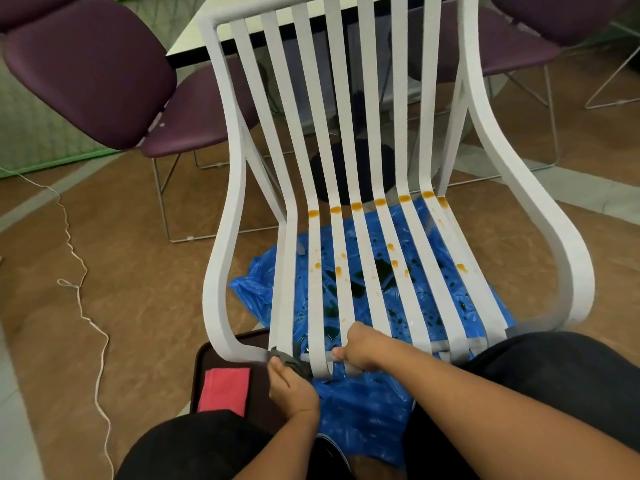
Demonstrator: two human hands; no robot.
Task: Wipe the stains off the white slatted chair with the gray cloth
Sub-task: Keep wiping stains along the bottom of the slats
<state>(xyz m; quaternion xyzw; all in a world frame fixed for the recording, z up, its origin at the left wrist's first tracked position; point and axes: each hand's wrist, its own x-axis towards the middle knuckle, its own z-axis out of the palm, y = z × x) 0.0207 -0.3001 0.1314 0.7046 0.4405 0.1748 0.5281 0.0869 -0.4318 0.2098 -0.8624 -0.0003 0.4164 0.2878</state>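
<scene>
The white slatted chair [360,133] stands right in front of me. Orange stains [356,206] run in a row across the slats at the seat's bend, with smaller spots [394,263] farther down the seat. My left hand [291,389] grips the bunched gray cloth [289,361] against the seat's front left corner. My right hand [362,348] holds the front edge of the seat, fingers curled round the slat ends.
A blue plastic sheet [363,403] with dark wet patches lies under the chair. A dark tray [204,362] with a red cloth [225,389] sits at the left. Purple chairs [90,71] and a table [194,32] stand behind. A white cord [79,271] trails over the floor.
</scene>
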